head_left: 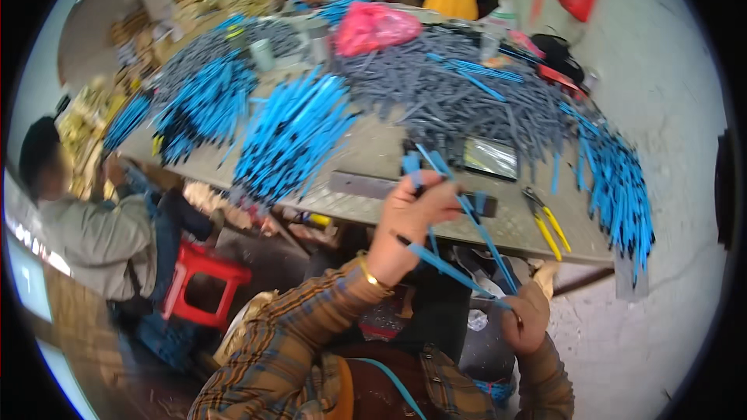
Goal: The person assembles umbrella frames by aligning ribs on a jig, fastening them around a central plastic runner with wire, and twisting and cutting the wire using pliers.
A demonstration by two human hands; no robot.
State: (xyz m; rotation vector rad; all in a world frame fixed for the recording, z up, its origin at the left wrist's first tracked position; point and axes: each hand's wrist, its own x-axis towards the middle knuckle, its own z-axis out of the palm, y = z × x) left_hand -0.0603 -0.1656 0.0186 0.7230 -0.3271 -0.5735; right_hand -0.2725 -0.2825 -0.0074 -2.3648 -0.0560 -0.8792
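My left hand (420, 206) is raised at the front edge of the table, its fingers closed on thin blue strips. Lower and to the right, my right hand (527, 319) pinches the ends of blue strips (443, 266) with black tips. These strips slant between and past the two hands, and which one each hand grips is partly hidden by the fingers. Just beyond my left hand a dark metal bar (362, 184) lies on the table. Pliers with yellow handles (551, 225) rest to the right of it.
The table (373, 140) bears heaped grey strips (451, 101), blue bundles (292, 136) and more blue strips (615, 187) at its right end. A dark flat rectangular device (491, 158) lies near the pliers. At left a person (93, 225) sits by a red stool (204, 284); others work behind.
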